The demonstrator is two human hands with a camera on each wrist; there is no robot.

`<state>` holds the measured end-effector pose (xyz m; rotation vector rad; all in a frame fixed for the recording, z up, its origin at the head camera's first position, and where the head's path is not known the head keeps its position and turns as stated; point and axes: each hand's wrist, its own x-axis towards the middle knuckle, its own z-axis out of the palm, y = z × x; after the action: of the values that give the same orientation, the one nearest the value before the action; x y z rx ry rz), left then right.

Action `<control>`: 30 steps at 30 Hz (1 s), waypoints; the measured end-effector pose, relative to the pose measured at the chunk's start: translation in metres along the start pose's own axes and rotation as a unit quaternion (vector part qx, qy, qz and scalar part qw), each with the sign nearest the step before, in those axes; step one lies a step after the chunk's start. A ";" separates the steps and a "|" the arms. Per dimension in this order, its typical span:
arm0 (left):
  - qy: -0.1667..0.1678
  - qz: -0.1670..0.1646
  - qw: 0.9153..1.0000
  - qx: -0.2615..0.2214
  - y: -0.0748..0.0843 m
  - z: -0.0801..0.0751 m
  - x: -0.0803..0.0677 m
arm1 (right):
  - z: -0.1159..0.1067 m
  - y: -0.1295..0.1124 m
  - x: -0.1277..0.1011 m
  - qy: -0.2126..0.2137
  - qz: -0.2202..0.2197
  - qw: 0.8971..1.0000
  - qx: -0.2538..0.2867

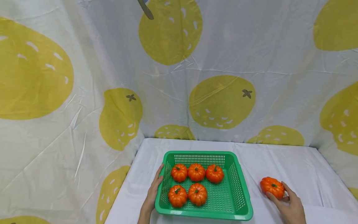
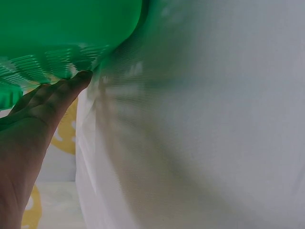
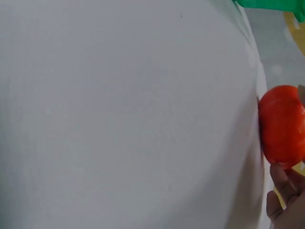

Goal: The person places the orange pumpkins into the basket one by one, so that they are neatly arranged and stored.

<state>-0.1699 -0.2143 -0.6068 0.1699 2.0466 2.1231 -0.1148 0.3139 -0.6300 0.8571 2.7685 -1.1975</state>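
A green plastic basket (image 1: pixel 199 153) stands on the white-covered table (image 1: pixel 291 161). It holds several small orange pumpkins, three in the back row (image 1: pixel 196 172) and two in the front row (image 1: pixel 187 194). My left hand (image 1: pixel 159 175) rests with straight fingers against the basket's left wall; the left wrist view shows its fingertips (image 2: pixel 78 80) touching the basket (image 2: pixel 62 28). To the right of the basket, one more pumpkin (image 1: pixel 271 185) lies on the table. My right hand (image 1: pixel 277 190) grips it between thumb and fingers. The right wrist view shows this pumpkin (image 3: pixel 281 124) with fingers (image 3: pixel 283 191) below it.
A white cloth printed with large yellow fruits (image 1: pixel 221 101) hangs behind and on both sides of the table. A grey object (image 1: pixel 146 9) hangs at the top of the head view. Bare cloth lies between the basket and the loose pumpkin.
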 end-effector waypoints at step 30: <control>-0.002 0.000 1.000 0.003 0.000 0.000 0.000 | 0.014 -0.039 0.000 0.048 -0.041 0.998 0.016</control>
<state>-0.1697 -0.2145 -0.6066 0.1736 2.0515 2.1152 -0.1365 0.2828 -0.6131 0.8315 2.8947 -1.2486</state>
